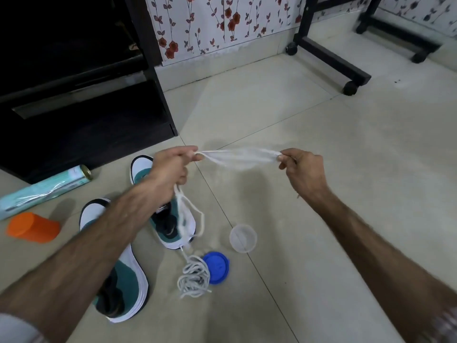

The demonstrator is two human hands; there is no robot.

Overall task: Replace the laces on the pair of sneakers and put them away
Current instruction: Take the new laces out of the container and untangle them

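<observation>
Two containers lie on the tiled floor (321, 169): an orange tub (33, 227) on its side at the left, its inside hidden, and a small clear cup (243, 238), with nothing visible in it, just right of the sneakers. A blue lid (217, 267) lies flat near the cup, touching a heap of white lace (194, 279).

Biggest around them is a dark cabinet (74, 82) at the upper left, against a wall papered with red flowers (222, 23). A black frame on castors (331, 55) stands at the upper right. A pale green roll in clear wrap (44, 188) lies in front of the cabinet, above the tub.

Both sneakers are teal and white with white soles, side by side at the lower left with toes toward the cabinet. The left forearm crosses over the near sneaker (123, 280) and covers part of the far sneaker (170, 219); whether the eyelets carry lace I cannot tell.

Held up between the hands is a white lace (237, 157), blurred, stretched in several strands. The left hand (170, 169) has its grip clenched around one end, with loops hanging down over the far sneaker. The right hand (303, 169) pinches the other end between thumb and fingers.
</observation>
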